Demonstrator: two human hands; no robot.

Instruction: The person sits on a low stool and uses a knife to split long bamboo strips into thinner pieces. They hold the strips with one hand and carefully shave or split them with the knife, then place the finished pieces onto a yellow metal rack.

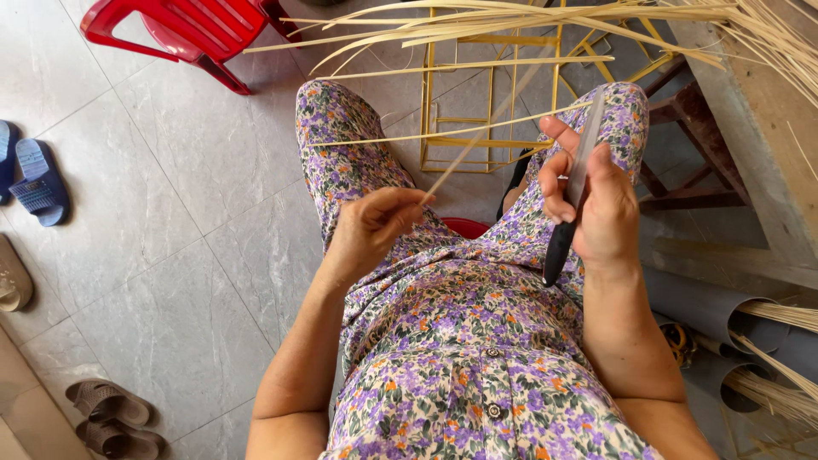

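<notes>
Currently my left hand (371, 226), centre of frame, pinches the near end of a thin bamboo strip (477, 140) that slants toward the upper right. My right hand (596, 204), right of centre, is clenched around a black-handled knife (573, 192), blade pointing up, just beside the strip. Red chair (183, 30) upper left.

Bamboo strips (511, 21) and yellow frame (490, 102) crowd ahead.

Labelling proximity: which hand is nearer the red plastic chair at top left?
Left. The left hand, pinching a thin pale bamboo strip, sits below and right of the red plastic chair. The right hand, gripping a black-handled knife, is farther right.
</notes>
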